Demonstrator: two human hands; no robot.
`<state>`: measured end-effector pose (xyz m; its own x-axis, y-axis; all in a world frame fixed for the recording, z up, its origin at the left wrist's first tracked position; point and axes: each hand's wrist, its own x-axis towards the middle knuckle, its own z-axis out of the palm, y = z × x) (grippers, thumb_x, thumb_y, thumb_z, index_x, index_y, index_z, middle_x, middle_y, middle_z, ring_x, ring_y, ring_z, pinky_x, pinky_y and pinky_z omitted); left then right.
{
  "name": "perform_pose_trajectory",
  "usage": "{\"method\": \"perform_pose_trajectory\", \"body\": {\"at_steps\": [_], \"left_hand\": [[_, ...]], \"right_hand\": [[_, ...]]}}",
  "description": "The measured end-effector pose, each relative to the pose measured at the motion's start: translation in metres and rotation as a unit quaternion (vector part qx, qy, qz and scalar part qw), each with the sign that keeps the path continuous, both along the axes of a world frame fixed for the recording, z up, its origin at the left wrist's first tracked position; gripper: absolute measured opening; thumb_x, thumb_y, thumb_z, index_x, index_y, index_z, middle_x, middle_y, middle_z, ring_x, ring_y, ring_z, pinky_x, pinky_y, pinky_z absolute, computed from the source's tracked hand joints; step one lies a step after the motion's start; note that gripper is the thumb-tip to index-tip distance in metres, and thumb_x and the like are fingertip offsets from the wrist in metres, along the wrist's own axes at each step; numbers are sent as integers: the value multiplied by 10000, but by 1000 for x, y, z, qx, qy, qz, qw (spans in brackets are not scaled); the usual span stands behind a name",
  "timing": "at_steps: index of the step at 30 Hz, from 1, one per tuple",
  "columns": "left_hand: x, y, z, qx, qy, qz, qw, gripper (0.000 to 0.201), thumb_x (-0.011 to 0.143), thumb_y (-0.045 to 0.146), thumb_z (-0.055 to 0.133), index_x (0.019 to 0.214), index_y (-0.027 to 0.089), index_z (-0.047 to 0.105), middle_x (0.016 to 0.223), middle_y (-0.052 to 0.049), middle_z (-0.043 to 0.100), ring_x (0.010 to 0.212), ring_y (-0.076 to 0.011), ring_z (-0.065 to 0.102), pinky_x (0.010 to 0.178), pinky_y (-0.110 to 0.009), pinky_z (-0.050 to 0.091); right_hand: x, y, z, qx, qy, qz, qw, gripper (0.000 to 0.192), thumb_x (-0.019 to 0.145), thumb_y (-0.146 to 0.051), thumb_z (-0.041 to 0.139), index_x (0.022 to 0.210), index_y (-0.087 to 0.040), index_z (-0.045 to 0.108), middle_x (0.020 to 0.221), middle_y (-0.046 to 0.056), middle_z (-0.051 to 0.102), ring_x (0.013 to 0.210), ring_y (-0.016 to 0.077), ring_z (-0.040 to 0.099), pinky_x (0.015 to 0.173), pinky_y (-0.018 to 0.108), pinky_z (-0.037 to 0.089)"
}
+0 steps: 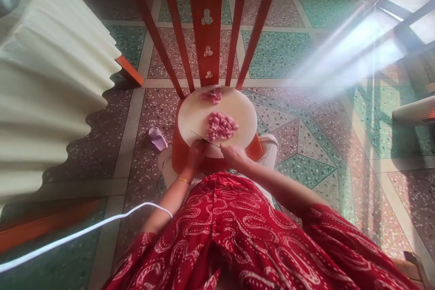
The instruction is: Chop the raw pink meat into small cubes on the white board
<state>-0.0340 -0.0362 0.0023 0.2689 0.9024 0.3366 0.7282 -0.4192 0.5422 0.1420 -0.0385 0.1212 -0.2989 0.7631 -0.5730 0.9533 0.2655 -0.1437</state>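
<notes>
A round pale cutting board [190, 113] rests on the seat of a reddish-brown wooden chair. My right hand [234, 155] is closed around the handle of a knife [207, 139], its thin blade pointing left across the board's near part. Close to the blade, my left hand [197, 150] is at the board's near left edge with its fingers curled; whatever they hold, if anything, is hidden. A heap of chopped raw meat [222, 125] lies mid-board, just beyond the knife. Farther back sits a smaller piece of raw meat [213, 95].
The chair's slatted backrest [205, 36] rises behind the board. At left hangs a cream tablecloth [50, 90]. A white cable [84, 231] runs to my left forearm. A lilac slipper [157, 138] shows on the patterned floor [278, 50]. Bright light falls from the right.
</notes>
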Motion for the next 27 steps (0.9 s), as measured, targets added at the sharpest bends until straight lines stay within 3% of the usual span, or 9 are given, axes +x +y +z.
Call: {"method": "perform_pose_trajectory", "body": {"at_steps": [6,8,13,16,21,27], "left_hand": [[6,5,3,21,19,-18,999,204,858,163,472,950,175,653,900,-87,657,870,-219,591,809,-392,506],[5,3,4,15,10,-14,1000,200,867,192,476,956,179,654,911,-85,654,879,-215,590,805,-383,508],[-1,-8,-3,27,-68,33,997,223,890,246,474,1031,205,641,1016,-70,625,960,-183,569,863,-348,491],[-2,-10,-6,21,-63,36,997,230,890,246,474,1048,207,637,999,-65,629,947,-180,565,854,-342,489],[-2,-6,-7,19,-2,19,1000,212,872,211,469,964,174,656,939,-86,644,917,-216,567,819,-382,495],[-2,-5,-7,8,9,0,1000,202,862,196,475,970,159,642,927,-96,647,927,-229,569,846,-401,482]], "right_hand": [[-33,26,-10,40,58,47,996,278,919,-142,312,1145,-176,469,963,112,662,881,200,642,685,267,471],[-25,24,-11,45,58,55,996,282,918,-155,334,1169,-183,459,950,102,667,870,197,645,674,258,470],[27,7,-7,44,-27,11,999,324,927,-222,357,1246,-201,414,878,102,679,810,223,661,645,277,468],[37,0,-2,45,-28,15,998,307,948,-236,318,1235,-213,423,887,104,678,823,222,662,667,285,466],[11,-1,1,5,-25,40,999,261,935,-212,352,1175,-227,453,837,83,674,794,220,667,637,287,475],[-31,19,-8,34,47,66,996,314,944,-184,277,1222,-170,423,948,120,666,854,211,651,675,280,479]]}}
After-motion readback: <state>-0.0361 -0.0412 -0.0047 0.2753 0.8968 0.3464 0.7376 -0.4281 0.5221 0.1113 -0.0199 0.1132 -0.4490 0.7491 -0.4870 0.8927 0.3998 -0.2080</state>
